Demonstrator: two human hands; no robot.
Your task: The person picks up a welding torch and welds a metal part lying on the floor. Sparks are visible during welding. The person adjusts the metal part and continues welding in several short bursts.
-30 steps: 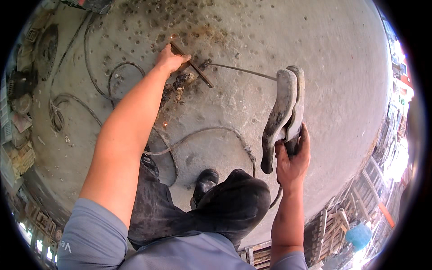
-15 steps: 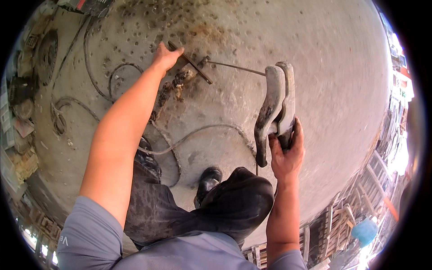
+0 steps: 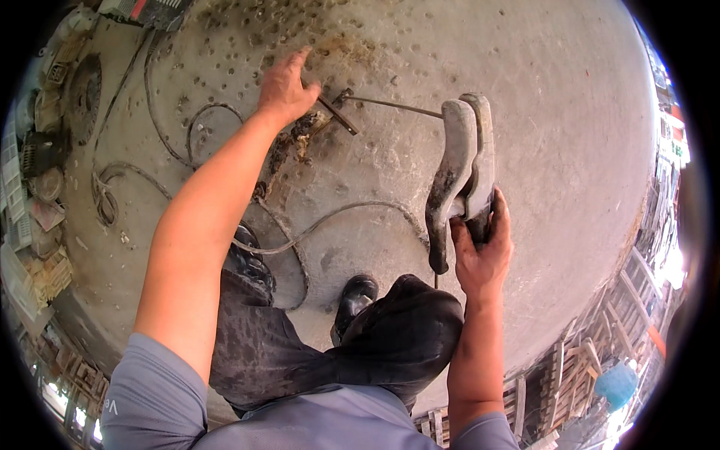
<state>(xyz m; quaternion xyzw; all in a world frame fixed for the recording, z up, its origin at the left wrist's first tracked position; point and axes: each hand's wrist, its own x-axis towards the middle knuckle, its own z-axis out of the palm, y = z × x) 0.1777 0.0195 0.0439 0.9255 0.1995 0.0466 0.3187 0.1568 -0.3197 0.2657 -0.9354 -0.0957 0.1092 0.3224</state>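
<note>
My left hand [image 3: 287, 88] reaches far forward, fingers stretched and spread, its thumb against or just above the upper end of a short dark metal bar [image 3: 341, 119]. Beside that bar, a thin metal rod [image 3: 394, 104] runs rightward from a small dark fitting [image 3: 343, 96] to a pair of curved grey metal arms [image 3: 459, 146]. My right hand [image 3: 484, 251] is closed round the lower dark part of these arms, thumb on the near side, fingers behind. Under my left wrist lies a burnt-looking, rust-brown lump [image 3: 302, 135], partly hidden by the hand.
A grey cable [image 3: 337, 216] loops across the pitted concrete floor [image 3: 555, 172] between my black boots [image 3: 355, 296] and the lump. More cable lies coiled at left, near a dark tyre-like ring [image 3: 85, 97] and clutter. Wooden pallets [image 3: 566, 382] and a blue object [image 3: 616, 386] stand at lower right.
My left hand has moved slightly up and right, its fingers now spread wider beside the dark bar. The right hand still grips the metal arms; the view has shifted a little.
</note>
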